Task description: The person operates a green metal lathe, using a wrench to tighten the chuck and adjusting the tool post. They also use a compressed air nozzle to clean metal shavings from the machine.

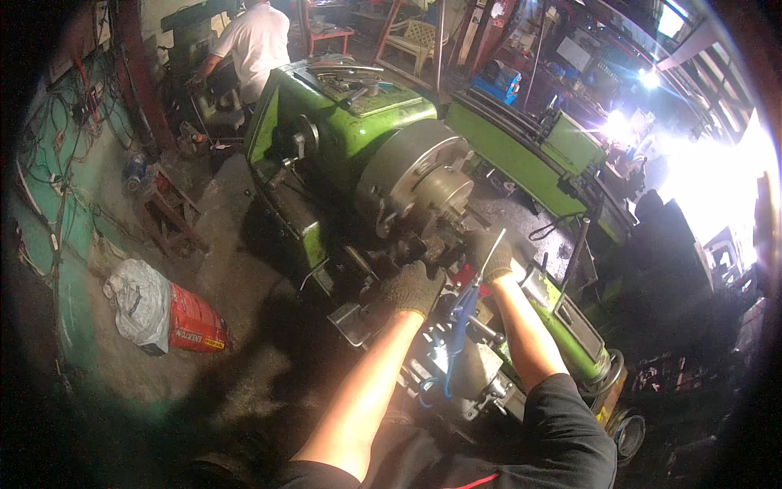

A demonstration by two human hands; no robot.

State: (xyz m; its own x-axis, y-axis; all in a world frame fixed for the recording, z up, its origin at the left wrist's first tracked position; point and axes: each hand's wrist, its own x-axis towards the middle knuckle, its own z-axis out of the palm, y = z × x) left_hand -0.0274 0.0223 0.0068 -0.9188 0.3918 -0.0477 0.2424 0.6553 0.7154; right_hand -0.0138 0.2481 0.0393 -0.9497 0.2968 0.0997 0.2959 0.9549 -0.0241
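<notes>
At the front of a green lathe (358,122), both of the person's hands work close together in dark knitted gloves, just below and in front of the big grey chuck (399,173). A smaller metal cylinder (446,191) projects from the chuck's face, toward the hands. The left hand (415,289) lies with its back up and its fingers bent forward over dark metal parts; I cannot tell whether it is clamped on anything. The right hand (498,257) reaches in near the end of the cylinder, its fingers mostly hidden, so its grip cannot be told either. The two hands are apart, with something red (465,275) showing between them. A blue air gun (463,308) sits between the forearms, its thin pale nozzle slanting up across the right hand; what supports it is unclear. Below it is the pale metal carriage (479,371).

Loose tools (366,88) lie on top of the lathe's headstock. Beyond the chuck runs a long green machine bed (509,155). Away to the left, a red and silver sack (195,318) lies on the floor (257,338), near a rusty red stand (171,213). Farther back, another person (261,45) in a light shirt bends to one side, and a pale chair (414,42) stands beyond the lathe.
</notes>
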